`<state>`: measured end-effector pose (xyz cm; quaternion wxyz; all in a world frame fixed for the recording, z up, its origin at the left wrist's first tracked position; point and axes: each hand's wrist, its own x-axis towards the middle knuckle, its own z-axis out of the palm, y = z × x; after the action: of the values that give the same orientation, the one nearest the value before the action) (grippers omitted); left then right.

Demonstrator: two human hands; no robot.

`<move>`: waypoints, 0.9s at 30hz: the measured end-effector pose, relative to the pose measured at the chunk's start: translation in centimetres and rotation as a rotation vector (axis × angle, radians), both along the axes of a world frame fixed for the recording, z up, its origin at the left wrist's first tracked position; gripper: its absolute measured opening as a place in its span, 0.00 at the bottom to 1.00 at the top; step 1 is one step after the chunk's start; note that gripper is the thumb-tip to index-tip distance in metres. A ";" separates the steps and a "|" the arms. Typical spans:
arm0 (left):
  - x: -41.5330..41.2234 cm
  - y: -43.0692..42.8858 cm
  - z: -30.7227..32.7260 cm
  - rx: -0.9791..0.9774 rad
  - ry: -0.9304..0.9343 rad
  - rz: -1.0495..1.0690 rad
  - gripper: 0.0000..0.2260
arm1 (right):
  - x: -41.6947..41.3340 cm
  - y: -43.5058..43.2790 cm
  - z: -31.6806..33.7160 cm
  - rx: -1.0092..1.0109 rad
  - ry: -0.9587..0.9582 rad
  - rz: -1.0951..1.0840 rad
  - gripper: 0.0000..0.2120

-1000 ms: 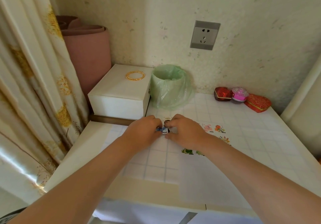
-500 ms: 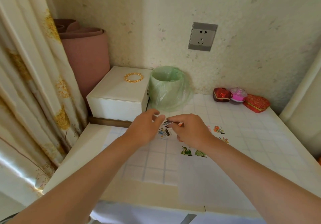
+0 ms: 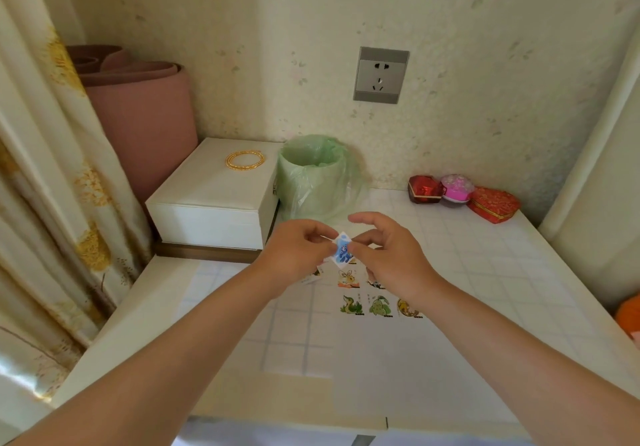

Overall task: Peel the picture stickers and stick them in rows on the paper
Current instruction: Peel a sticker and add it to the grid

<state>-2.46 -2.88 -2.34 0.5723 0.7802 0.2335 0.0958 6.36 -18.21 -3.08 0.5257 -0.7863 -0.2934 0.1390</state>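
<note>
On the tabletop (image 3: 519,283), white paper (image 3: 398,369) carries picture stickers (image 3: 379,305) in rows. Above it, the left hand (image 3: 298,251) and right hand (image 3: 388,255) pinch a blue sticker (image 3: 342,250) between fingertips. Behind stands a bin (image 3: 311,179) lined with a green bag; its contents cannot be seen.

box (image 3: 214,199) left of bin (image 3: 311,175), bracelet (image 3: 245,160) on box

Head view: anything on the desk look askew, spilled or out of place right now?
Nothing looks spilled or damaged. The stickers already on the paper sit in fairly straight rows, such as the green snake sticker. The blue sticker is tilted, but it is pinched between the left hand and right hand, not yet placed.
</note>
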 end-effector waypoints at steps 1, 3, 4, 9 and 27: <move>0.2 -0.2 0.0 0.047 0.000 -0.016 0.05 | 0.4 -0.1 -0.1 -0.022 -0.036 -0.016 0.13; 0.5 -0.6 0.0 0.101 -0.004 -0.039 0.06 | 1.0 -0.4 -0.4 -0.069 -0.092 -0.049 0.08; 0.6 -0.8 0.0 0.118 -0.008 -0.045 0.05 | 1.1 -0.6 -0.4 -0.078 -0.099 -0.059 0.07; 1.4 -1.5 -0.4 0.141 -0.039 -0.036 0.07 | 0.9 -1.4 -0.3 -0.047 0.016 -0.045 0.03; 2.8 -3.2 -1.7 0.085 -0.073 -0.066 0.02 | 1.6 -3.2 -0.8 -0.081 -0.044 -0.097 0.04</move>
<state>0.32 -6.06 -4.00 0.5496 0.8071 0.1822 0.1152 7.99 -21.41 -3.92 0.4932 -0.8229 -0.2606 0.1079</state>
